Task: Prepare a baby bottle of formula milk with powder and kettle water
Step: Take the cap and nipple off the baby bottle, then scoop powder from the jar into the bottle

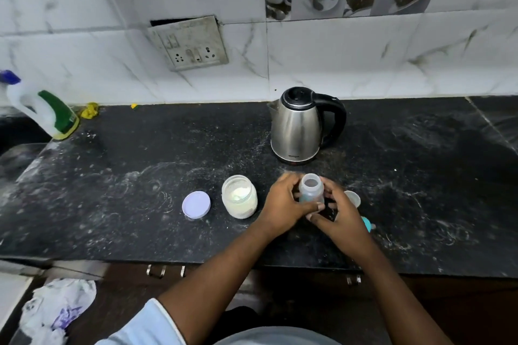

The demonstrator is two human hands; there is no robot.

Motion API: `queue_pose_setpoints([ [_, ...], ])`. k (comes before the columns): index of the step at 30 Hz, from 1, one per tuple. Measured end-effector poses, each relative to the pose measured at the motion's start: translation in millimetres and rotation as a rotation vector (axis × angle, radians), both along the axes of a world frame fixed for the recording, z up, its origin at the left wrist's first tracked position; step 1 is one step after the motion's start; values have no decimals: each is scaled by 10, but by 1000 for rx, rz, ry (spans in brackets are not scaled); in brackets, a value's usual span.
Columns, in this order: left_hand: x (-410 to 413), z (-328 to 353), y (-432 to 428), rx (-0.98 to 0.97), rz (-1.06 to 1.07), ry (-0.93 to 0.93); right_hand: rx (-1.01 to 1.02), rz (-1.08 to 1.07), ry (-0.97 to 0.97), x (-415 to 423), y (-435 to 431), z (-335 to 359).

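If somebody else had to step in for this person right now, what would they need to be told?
Hands: left hand and right hand both wrap the small clear plastic baby bottle, open-topped, upright on the black stone counter.
Things: open glass jar of white powder left of the bottle, its round lilac lid further left; steel kettle with black handle behind, lid shut; teal bottle top and small whitish cap by the right hand.
Done: jar and bottle opened.
Left: whether the bottle holds powder is unclear; kettle water, closing, mixing.
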State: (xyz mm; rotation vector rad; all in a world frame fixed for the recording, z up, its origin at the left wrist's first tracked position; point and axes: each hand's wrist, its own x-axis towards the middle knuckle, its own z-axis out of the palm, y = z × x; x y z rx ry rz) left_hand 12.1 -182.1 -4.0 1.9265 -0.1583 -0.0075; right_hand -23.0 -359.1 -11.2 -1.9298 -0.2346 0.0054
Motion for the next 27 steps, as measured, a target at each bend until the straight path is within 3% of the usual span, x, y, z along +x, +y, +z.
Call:
queue_pose_setpoints([
  [15, -427, -157, 346, -4, 48, 70, -115, -73, 15, 139, 198, -324],
  [20, -768, -180, 634, -53, 275, -111, -202, -82, 22, 123, 147, -428],
  [23, -829, -141, 913, 57, 433, -276, -228, -90, 20, 125, 145, -418],
  [27, -704, -113, 1260, 178, 481, -156, -191, -93, 92, 99, 144, -395],
])
